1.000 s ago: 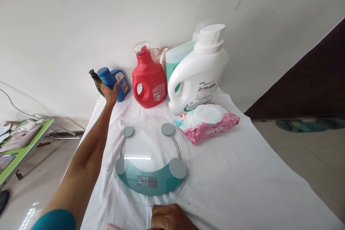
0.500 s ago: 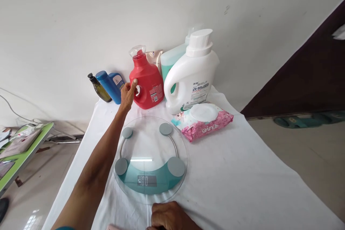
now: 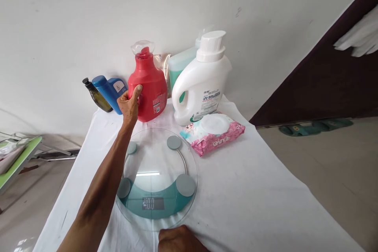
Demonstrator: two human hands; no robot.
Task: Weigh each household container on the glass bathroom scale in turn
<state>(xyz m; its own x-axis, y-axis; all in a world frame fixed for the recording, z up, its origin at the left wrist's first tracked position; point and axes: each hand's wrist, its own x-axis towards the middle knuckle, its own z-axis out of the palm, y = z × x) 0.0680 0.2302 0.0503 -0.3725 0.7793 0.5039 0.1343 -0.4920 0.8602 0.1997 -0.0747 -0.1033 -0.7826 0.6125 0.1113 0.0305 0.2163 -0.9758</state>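
Observation:
My left hand (image 3: 129, 103) is wrapped round the handle side of a red detergent jug (image 3: 149, 84) with a clear cap, at the back of the white-covered table (image 3: 265, 189). The jug seems tilted and lifted slightly off the cloth. Just left of it lie a blue bottle (image 3: 108, 88) and a dark olive bottle (image 3: 96, 96). In front sits a round glass scale (image 3: 156, 177) with a lit display. My right hand (image 3: 180, 240) rests closed at the table's near edge, below the scale; what it holds, if anything, is hidden.
A large white detergent jug (image 3: 202, 82) stands right of the red one, with a teal bottle (image 3: 177, 65) and a beige pouch (image 3: 162, 61) behind. A pink wipes pack (image 3: 214, 134) lies by it. A green table (image 3: 16, 161) is at far left; sandals (image 3: 313, 128) on the floor at right.
My left hand left the blue bottle, moved right to the red jug and closed on its handle; the jug now sits higher and further left. The view shifted right.

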